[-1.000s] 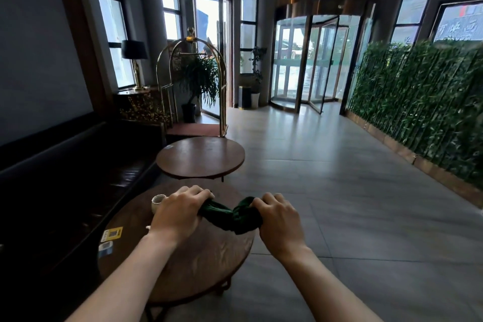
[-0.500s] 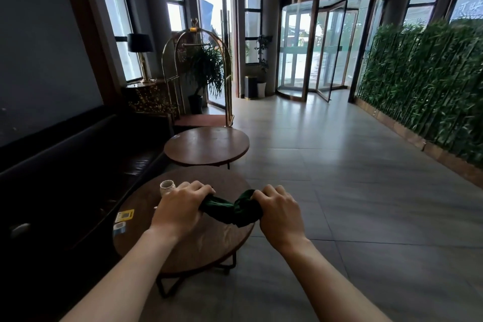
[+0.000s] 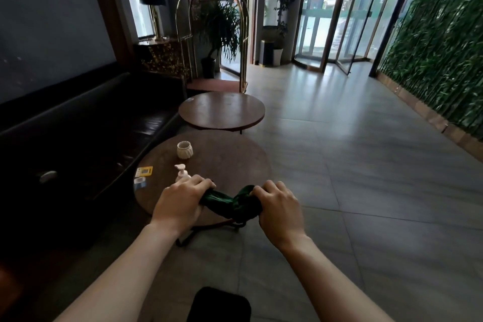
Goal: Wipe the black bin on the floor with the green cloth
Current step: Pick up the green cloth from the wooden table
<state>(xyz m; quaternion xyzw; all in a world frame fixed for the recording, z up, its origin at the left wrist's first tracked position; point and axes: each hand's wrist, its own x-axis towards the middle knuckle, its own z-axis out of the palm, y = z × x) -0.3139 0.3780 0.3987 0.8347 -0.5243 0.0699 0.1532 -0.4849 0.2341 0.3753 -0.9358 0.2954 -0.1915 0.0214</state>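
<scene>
- Since the earlier frame, view is tipping down; black bin [image 3: 219,304] is now showing at 6 o'clock.
- I'm gripping twisted green cloth [image 3: 230,202] with left hand [image 3: 180,201] and right hand [image 3: 278,208].
- Bin is lying below both hands, roughly equidistant.

A round wooden table [image 3: 230,165] at frame centre is topped by a white cup [image 3: 184,149], pump bottle [image 3: 181,173] and cards [image 3: 143,171]; a black bin [image 3: 219,304] is seen on the tiled floor [image 3: 366,191] at bottom centre.

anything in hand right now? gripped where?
Yes: the green cloth, bunched into a twisted roll. The left hand grips its left end, the right hand its right end; the middle hangs free between them.
</scene>
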